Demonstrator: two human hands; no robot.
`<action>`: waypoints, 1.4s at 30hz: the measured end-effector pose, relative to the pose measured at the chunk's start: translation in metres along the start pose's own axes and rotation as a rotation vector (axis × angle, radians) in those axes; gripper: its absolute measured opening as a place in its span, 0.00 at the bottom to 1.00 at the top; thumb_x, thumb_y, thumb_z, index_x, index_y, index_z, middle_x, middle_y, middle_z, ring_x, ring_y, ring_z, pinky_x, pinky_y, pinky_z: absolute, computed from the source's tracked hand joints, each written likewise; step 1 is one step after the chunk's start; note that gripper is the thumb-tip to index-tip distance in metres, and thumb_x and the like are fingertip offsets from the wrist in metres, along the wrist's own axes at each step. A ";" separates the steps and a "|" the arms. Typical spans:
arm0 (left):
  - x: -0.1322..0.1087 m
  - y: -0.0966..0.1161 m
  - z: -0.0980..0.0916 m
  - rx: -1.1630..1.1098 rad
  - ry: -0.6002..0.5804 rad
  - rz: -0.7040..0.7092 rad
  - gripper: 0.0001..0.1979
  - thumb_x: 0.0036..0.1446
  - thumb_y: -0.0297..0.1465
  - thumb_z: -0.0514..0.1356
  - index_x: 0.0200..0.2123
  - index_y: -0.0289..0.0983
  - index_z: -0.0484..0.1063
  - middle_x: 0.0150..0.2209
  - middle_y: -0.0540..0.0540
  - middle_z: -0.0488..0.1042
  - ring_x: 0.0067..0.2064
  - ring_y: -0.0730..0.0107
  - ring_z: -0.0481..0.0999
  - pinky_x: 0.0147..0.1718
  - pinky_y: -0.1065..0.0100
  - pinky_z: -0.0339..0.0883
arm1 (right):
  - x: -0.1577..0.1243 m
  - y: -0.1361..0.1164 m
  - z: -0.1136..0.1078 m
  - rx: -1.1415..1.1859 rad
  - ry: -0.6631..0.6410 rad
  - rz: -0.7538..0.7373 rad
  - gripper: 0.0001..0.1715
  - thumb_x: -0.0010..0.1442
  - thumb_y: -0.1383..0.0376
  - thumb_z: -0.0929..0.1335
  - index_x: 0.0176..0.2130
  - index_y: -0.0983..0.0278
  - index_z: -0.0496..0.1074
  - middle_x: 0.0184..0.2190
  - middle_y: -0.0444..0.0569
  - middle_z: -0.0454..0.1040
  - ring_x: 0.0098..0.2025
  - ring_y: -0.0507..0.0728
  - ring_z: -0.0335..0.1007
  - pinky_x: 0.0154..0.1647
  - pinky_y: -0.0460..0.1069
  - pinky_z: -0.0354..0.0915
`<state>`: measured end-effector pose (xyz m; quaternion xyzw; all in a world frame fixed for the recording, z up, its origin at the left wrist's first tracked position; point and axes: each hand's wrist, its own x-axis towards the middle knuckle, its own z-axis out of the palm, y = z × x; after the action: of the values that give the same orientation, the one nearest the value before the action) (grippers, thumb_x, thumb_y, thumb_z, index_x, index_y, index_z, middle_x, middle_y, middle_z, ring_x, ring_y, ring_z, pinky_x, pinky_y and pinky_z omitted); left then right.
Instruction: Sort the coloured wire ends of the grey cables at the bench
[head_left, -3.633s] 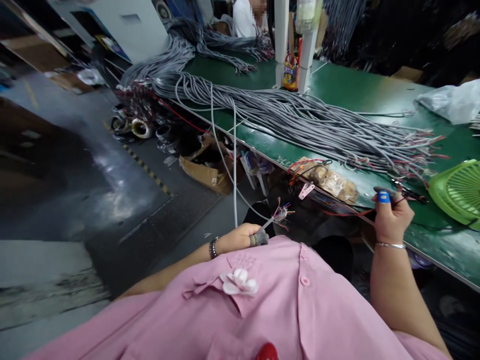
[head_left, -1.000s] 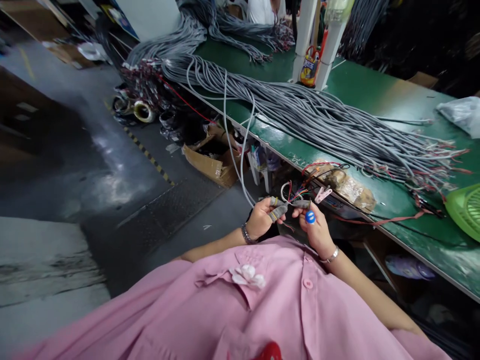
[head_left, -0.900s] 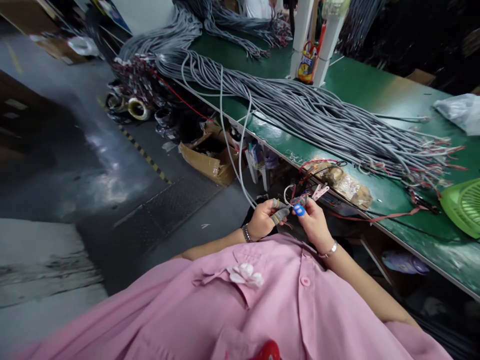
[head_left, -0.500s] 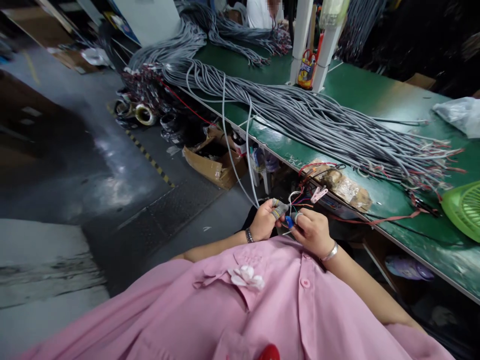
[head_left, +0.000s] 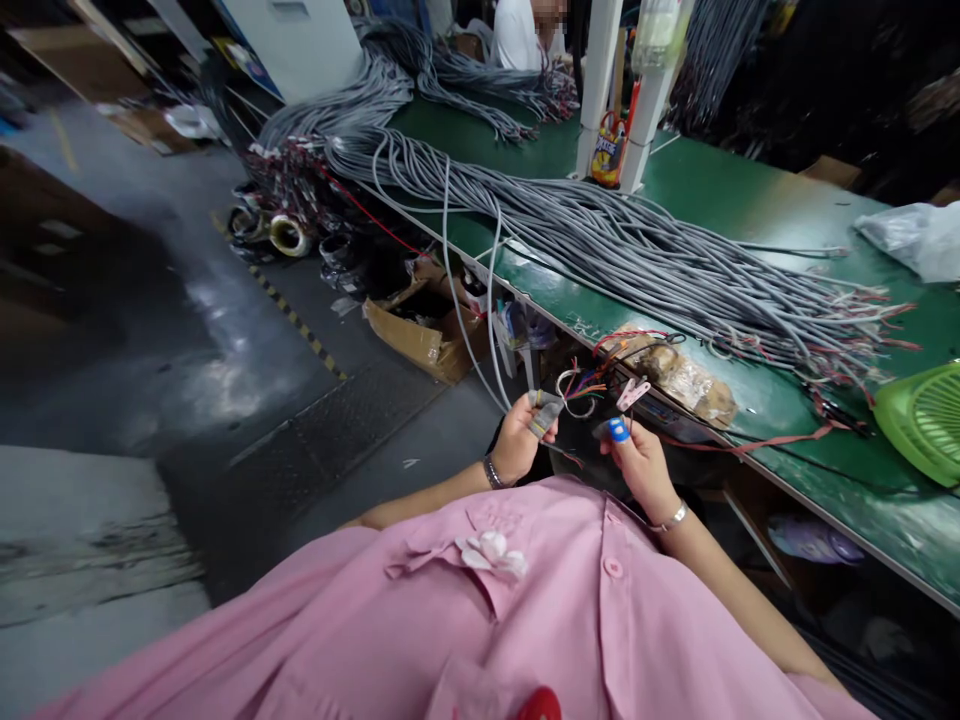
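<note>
My left hand (head_left: 521,440), with grey fingertip covers, is closed on the end of a grey cable (head_left: 491,290) that hangs down from the green table (head_left: 720,190). Thin coloured wires (head_left: 579,382) fan out of that cable end, one curled into a white loop. My right hand (head_left: 637,462), thumb capped in blue, is pinched shut a little to the right of the wires; what it holds is too small to make out. Both hands hover in front of my pink shirt, below the table edge.
A long bundle of grey cables (head_left: 637,255) lies across the table. A plastic-wrapped packet (head_left: 679,372) and a pink clip (head_left: 631,393) sit at its near edge, a green basket (head_left: 922,420) at the right. An open cardboard box (head_left: 420,325) and tape rolls (head_left: 289,235) are on the floor. Another person (head_left: 521,30) sits at the far end.
My right hand came from the table edge to the cable end, worked at the wires against my left hand, and has now drawn slightly away to the right.
</note>
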<state>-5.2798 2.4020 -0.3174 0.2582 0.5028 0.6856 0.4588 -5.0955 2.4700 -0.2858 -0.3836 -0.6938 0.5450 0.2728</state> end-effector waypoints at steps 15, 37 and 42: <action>-0.012 0.005 0.003 0.361 -0.202 0.196 0.11 0.55 0.36 0.65 0.37 0.35 0.74 0.33 0.46 0.75 0.34 0.71 0.73 0.36 0.71 0.67 | 0.002 -0.018 0.026 -0.192 -0.053 -0.201 0.20 0.63 0.55 0.65 0.25 0.64 0.65 0.22 0.42 0.63 0.26 0.50 0.56 0.28 0.47 0.56; -0.014 0.018 -0.024 -0.611 -0.383 -0.528 0.17 0.60 0.39 0.57 0.25 0.32 0.71 0.14 0.57 0.46 0.13 0.83 0.43 0.15 0.74 0.44 | 0.004 -0.060 0.052 -0.110 0.048 -0.325 0.20 0.61 0.64 0.67 0.54 0.60 0.70 0.31 0.46 0.73 0.23 0.51 0.57 0.25 0.48 0.59; -0.012 0.018 -0.026 -0.623 -0.421 -0.497 0.12 0.57 0.35 0.60 0.26 0.32 0.72 0.14 0.57 0.47 0.13 0.84 0.43 0.15 0.75 0.44 | -0.001 -0.058 0.051 -0.055 0.109 -0.341 0.16 0.61 0.64 0.68 0.49 0.59 0.71 0.43 0.50 0.75 0.25 0.50 0.59 0.26 0.49 0.61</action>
<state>-5.3022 2.3778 -0.3084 0.1131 0.2148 0.6057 0.7578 -5.1492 2.4351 -0.2423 -0.2968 -0.7475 0.4501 0.3881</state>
